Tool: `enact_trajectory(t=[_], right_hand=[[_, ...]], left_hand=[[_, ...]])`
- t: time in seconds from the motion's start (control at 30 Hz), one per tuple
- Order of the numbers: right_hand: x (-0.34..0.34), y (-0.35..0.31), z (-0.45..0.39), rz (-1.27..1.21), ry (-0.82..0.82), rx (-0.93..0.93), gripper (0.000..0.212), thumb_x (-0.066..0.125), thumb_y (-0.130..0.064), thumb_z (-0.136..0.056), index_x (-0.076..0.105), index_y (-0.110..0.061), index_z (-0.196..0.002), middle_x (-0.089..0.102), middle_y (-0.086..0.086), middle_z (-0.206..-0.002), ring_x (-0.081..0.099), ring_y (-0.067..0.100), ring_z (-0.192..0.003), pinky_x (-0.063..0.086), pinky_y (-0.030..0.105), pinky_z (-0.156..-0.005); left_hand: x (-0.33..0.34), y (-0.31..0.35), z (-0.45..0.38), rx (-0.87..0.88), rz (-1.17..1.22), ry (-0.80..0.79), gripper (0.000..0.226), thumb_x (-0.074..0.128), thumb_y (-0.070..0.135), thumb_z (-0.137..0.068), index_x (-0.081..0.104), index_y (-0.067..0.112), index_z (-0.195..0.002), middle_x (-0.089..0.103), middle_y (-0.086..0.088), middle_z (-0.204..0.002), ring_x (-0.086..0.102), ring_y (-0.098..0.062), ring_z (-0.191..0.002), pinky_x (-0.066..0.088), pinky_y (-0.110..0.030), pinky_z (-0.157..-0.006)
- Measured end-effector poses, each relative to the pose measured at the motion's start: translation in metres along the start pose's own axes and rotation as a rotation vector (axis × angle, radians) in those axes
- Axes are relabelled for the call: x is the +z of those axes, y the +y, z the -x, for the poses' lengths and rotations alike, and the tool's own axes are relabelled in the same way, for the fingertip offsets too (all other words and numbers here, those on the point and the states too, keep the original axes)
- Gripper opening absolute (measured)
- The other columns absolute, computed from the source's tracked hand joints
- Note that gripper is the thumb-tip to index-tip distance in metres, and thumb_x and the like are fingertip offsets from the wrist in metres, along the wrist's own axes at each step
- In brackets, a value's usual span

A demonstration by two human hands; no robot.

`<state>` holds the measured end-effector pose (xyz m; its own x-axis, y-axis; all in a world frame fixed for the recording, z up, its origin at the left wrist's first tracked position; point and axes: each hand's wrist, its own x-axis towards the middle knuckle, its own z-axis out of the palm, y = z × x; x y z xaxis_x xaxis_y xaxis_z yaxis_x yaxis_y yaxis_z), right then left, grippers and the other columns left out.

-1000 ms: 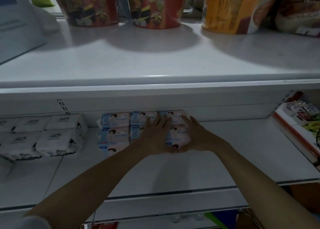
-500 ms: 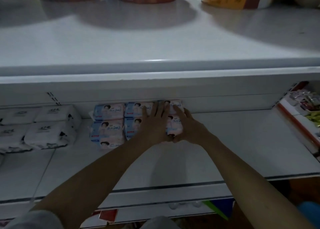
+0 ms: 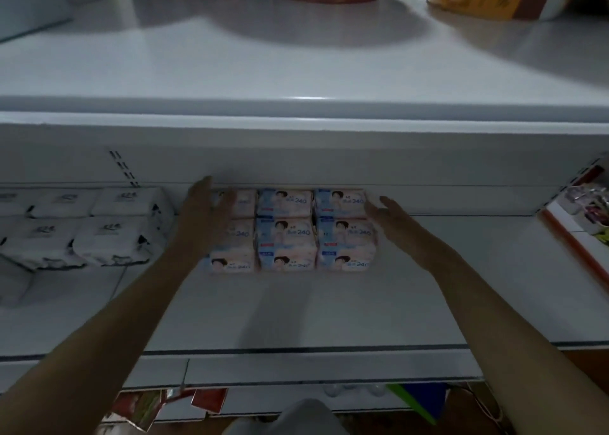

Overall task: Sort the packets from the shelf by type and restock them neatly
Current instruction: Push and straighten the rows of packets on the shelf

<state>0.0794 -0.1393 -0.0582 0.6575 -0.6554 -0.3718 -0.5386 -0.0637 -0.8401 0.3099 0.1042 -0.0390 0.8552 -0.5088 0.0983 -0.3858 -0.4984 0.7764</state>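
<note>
Head cam: lower shelf (image 3: 329,309) holds white packets (image 3: 99,233) at 9 o'clock, blue-pink packets (image 3: 286,233) stacked dead centre. Left hand (image 3: 206,217) and right hand (image 3: 384,215), fingers straight, flank that block at 9 and 3 o'clock.

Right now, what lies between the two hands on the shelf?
In the head view, the block of pink-and-blue packets fills the stretch between the left hand and the right hand.

Glossy plastic wraps the printed packets (image 3: 286,230); the white shelf (image 3: 329,309) looks smooth, semi-gloss.
</note>
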Motion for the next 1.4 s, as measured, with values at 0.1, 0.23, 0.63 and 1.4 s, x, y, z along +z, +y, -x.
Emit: enact_trajectory(t=[0.1,0.23,0.63,1.4], right_hand=[[-0.008,-0.007,-0.011,-0.017,0.089,0.082,0.082,0.049,-0.069,-0.088,0.042,-0.012,-0.145,0.047,0.01,-0.146,0.049,0.026,-0.13,0.039,0.043,-0.111],[-0.003,-0.02,-0.01,-0.076,0.032,0.114,0.063,0.046,-0.061,-0.094,0.051,-0.012,-0.134,0.054,0.008,-0.137,0.052,0.021,-0.124,0.039,0.034,-0.107],[0.028,-0.039,-0.01,-0.026,-0.02,0.1,0.066,0.05,-0.066,-0.09,0.07,-0.008,-0.112,0.074,0.014,-0.102,0.072,0.029,-0.093,0.055,0.044,-0.094],[0.026,0.02,0.046,-0.763,0.054,0.305,0.06,0.053,-0.039,-0.098,0.04,0.001,-0.141,0.058,0.018,-0.129,0.061,0.026,-0.105,0.046,0.039,-0.096]], left_hand=[[-0.026,-0.02,-0.022,-0.348,0.093,-0.115,0.066,0.041,0.052,-0.099,0.04,0.002,-0.142,0.043,-0.019,-0.145,0.046,-0.033,-0.127,0.034,-0.036,-0.1],[-0.036,-0.028,-0.031,-0.563,0.299,-0.286,0.061,0.044,0.064,-0.093,0.057,0.005,-0.103,0.056,-0.01,-0.097,0.052,-0.022,-0.079,0.039,-0.031,-0.079],[-0.028,-0.014,-0.033,-0.515,0.494,-0.494,0.045,0.04,0.058,-0.097,0.065,0.021,-0.103,0.07,-0.005,-0.096,0.07,-0.019,-0.077,0.059,-0.027,-0.057],[-0.039,-0.066,0.021,-0.671,0.818,-0.313,0.072,0.05,0.059,-0.091,0.042,0.004,-0.138,0.06,-0.015,-0.119,0.06,-0.028,-0.109,0.048,-0.047,-0.096]])
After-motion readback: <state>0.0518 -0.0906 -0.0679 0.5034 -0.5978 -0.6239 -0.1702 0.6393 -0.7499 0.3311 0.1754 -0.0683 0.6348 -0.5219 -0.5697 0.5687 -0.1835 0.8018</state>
